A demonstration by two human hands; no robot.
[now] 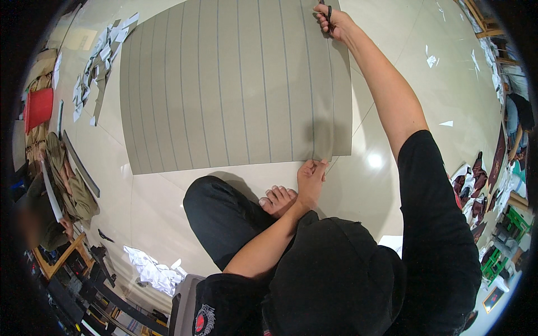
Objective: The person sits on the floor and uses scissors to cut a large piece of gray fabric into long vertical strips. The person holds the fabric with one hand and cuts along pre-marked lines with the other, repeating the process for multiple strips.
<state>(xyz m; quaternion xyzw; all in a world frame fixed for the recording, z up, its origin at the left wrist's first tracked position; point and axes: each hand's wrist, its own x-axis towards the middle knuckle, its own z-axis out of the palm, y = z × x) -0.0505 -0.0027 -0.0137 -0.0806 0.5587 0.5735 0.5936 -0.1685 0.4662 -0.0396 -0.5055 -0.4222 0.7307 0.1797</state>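
Observation:
A large olive-grey sheet with dark parallel stripes lies spread on the floor before me. Near its front right corner, my left hand pinches the near edge, and the strip there is slightly lifted. My right arm is stretched out far ahead. At the far right part of the sheet, my right hand is closed around black-handled scissors; their blades do not show clearly. A narrow strip runs along the sheet's right side, beyond the last stripe.
White and grey offcuts lie heaped left of the sheet. Crumpled white scraps are beside my seat. Another person sits at the left edge, near a long dark strip. Dark red and white cloth is piled at right.

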